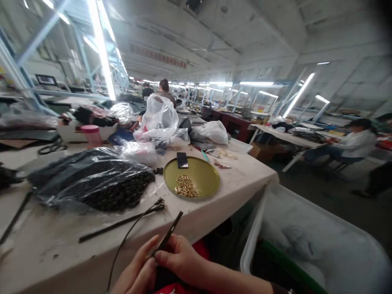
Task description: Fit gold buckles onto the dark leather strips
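Observation:
Both hands are close together at the table's front edge, fingers closed on one narrow dark strap (175,223). My right hand (183,259) pinches it between thumb and fingers, and its free end points up and away, with a small light spot near the tip. My left hand (139,267) grips the lower part, which the fingers mostly hide. Beyond the hands stands a round gold-coloured tray (211,179) with a pile of small gold metal pieces (185,187) and a black phone (182,160). More dark straps (122,222) lie to the left, one thin length hanging over the edge.
A clear plastic bag of small black pieces (101,179) covers much of the left. Behind are a pink-lidded jar (92,134) and crumpled plastic bags (161,116). A white bin (255,228) stands right of the table (245,175). A seated person (355,141) is farther right.

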A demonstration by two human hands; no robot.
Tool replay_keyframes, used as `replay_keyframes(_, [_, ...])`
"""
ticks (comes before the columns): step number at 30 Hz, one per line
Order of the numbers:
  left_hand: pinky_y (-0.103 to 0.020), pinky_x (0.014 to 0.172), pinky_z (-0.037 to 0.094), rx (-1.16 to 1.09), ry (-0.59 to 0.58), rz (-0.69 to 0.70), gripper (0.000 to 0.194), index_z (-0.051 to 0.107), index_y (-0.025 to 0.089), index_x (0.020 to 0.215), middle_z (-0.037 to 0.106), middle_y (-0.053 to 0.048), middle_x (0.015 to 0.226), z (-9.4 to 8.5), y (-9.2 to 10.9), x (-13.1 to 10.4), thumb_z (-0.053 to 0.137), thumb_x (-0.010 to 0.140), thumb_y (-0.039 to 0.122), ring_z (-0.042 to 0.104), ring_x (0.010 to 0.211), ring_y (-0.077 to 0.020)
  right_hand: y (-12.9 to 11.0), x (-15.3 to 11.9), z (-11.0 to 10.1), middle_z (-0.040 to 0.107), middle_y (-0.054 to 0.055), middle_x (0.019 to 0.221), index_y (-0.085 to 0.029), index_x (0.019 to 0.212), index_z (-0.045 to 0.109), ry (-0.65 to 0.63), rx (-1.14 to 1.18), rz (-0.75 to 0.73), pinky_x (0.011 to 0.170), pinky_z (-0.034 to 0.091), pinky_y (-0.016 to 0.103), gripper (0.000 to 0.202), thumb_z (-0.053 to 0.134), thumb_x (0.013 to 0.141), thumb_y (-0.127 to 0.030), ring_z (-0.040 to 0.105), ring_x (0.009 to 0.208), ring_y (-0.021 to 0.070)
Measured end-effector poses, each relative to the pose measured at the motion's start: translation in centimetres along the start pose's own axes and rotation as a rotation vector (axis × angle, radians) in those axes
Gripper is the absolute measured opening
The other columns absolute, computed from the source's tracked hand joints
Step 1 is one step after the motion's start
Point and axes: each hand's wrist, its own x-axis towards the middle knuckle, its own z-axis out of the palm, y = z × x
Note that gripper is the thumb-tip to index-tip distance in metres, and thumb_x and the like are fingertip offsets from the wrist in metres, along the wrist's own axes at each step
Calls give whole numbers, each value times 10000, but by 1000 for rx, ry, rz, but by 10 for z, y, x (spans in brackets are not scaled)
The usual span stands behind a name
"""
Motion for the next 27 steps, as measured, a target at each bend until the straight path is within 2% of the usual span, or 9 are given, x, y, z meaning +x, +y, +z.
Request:
replay_keyframes(2, [-232, 485, 376, 80, -23, 91, 523, 557, 184, 1070, 506, 20, 529, 6, 4, 4, 524, 713, 565, 486, 533, -171, -3, -5, -1, 547, -15, 667, -144, 836, 638, -24, -115, -29, 591, 390, 215, 333, 605, 713, -451, 478, 607, 100])
replay_keyframes(4, [-222, 477, 358, 128, -34, 134, 432, 603, 176, 851, 493, 15, 526, 10, 9, 11, 534, 699, 574, 472, 537, -162, -6, -7, -9, 528, -17, 638, -141, 817, 626, -30, -205, -23, 553, 376, 204, 336, 545, 761, -463, 467, 582, 94])
replay_keyframes(8, [-168, 369, 170, -10, -19, 6, 511, 518, 167, 647, 271, 86, 413, 4, 11, 24, 534, 640, 678, 250, 381, -69, -11, 5, -49, 530, -14, 607, -135, 752, 599, -1, -384, 9, 536, 367, 201, 348, 532, 767, -476, 459, 545, 84])
replay_keyframes(10, [-152, 359, 115, -147, 19, -66, 544, 489, 167, 631, 253, 99, 399, -1, 7, 29, 558, 593, 706, 196, 353, -42, -14, 17, -77, 523, -18, 581, -139, 716, 582, 72, -485, 0, 526, 369, 205, 352, 532, 760, -484, 453, 522, 84])
replay_keyframes(12, [-147, 336, 95, -229, 43, -131, 552, 480, 166, 627, 386, 70, 416, -2, 1, 36, 580, 570, 706, 197, 314, -20, -17, 32, -105, 530, -16, 578, -142, 719, 572, 173, -589, -35, 523, 374, 211, 335, 511, 775, -468, 462, 525, 92])
replay_keyframes(15, [-150, 288, 95, -263, 50, -195, 538, 523, 164, 688, 576, -8, 584, 0, -1, 49, 627, 546, 672, 234, 276, -7, -26, 58, -138, 561, -3, 627, -146, 783, 572, 255, -807, -79, 533, 380, 215, 266, 453, 825, -380, 490, 562, 106])
replay_keyframes(18, [-149, 258, 136, -283, 54, -231, 508, 551, 171, 759, 563, 8, 611, 1, 8, 67, 684, 526, 603, 251, 276, -9, -38, 88, -162, 589, 23, 747, -154, 846, 576, 307, -1029, -82, 614, 394, 235, 177, 448, 826, -276, 524, 671, 129])
replay_keyframes(22, [-136, 263, 116, -267, 19, -284, 483, 555, 175, 819, 510, 46, 551, 0, 27, 94, 669, 574, 576, 211, 273, 1, -48, 133, -187, 576, 67, 877, -155, 855, 589, 349, -1181, -18, 743, 364, 276, 132, 487, 787, -204, 518, 811, 165])
replay_keyframes(27, [-127, 292, 104, -257, 13, -333, 510, 542, 166, 775, 465, 68, 490, 1, 33, 115, 652, 570, 619, 194, 280, 7, -44, 169, -203, 577, 57, 790, -161, 702, 594, 238, -1296, 94, 662, 338, 270, 102, 636, 656, -242, 520, 748, 183])
